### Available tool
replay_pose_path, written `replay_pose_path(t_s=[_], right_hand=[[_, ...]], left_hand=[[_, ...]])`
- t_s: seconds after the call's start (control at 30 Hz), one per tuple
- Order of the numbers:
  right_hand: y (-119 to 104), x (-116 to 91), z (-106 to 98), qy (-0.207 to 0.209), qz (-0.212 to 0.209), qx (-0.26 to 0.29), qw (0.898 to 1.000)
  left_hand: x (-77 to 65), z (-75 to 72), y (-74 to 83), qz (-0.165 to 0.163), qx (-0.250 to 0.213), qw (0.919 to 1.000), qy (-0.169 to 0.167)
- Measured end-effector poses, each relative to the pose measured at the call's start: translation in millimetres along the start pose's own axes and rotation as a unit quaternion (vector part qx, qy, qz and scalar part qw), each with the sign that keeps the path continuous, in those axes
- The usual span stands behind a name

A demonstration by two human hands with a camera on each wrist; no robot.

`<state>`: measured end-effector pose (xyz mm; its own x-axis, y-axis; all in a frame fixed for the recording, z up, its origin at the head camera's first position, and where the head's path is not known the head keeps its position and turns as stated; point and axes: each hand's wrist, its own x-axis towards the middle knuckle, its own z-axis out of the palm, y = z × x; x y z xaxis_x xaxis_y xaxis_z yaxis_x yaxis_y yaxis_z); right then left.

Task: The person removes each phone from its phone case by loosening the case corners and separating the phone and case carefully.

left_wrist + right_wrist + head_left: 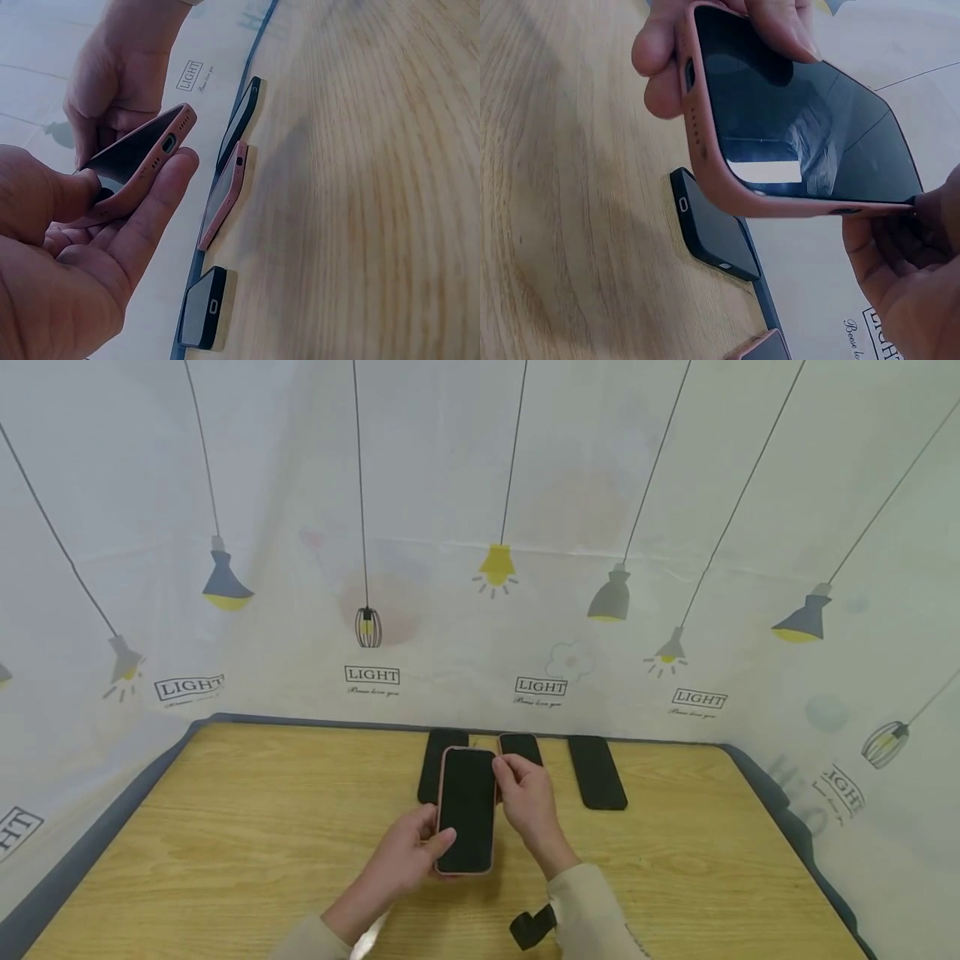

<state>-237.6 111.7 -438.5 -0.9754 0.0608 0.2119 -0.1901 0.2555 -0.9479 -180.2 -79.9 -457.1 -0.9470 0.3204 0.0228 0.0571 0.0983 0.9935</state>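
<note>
Pink-cased smartphone [467,810] with a dark glass screen is held, screen up and tilted, above the pale wood-grain table [247,835]. Left hand [405,852] grips its lower left corner, thumb curled over the screen, fingers underneath. Right hand [531,802] pinches the upper right edge. Beyond, near the far edge, three phones lie on the wood: black-cased phone [430,768] at left, pink-rimmed phone [523,748] in the middle, black rectangular phone [597,772] at right. Behind: white sheet [435,468] printed with hanging lamps.
</note>
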Motion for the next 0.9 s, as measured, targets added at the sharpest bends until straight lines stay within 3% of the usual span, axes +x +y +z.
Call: replay_pose_path(t_s=[0.3,0.57,0.8,0.9], right_hand=[[-2,-1,8,0.042,-0.011,-0.036,0.998],[-4,0,9,0.038,0.024,0.003,0.999],[-1,2,11,0.038,0.071,0.04,0.996],[-1,2,12,0.039,0.077,0.04,0.995]], left_hand=[[0.9,1.6,-0.2,-0.007,0.011,0.9998,0.013],[3.2,-0.6,0.3,0.005,0.068,0.9972,0.032],[3.1,-0.7,-1.4,-0.005,-0.004,0.9999,0.011],[3.3,-0.3,-2.6,-0.006,-0.009,0.9999,0.011]])
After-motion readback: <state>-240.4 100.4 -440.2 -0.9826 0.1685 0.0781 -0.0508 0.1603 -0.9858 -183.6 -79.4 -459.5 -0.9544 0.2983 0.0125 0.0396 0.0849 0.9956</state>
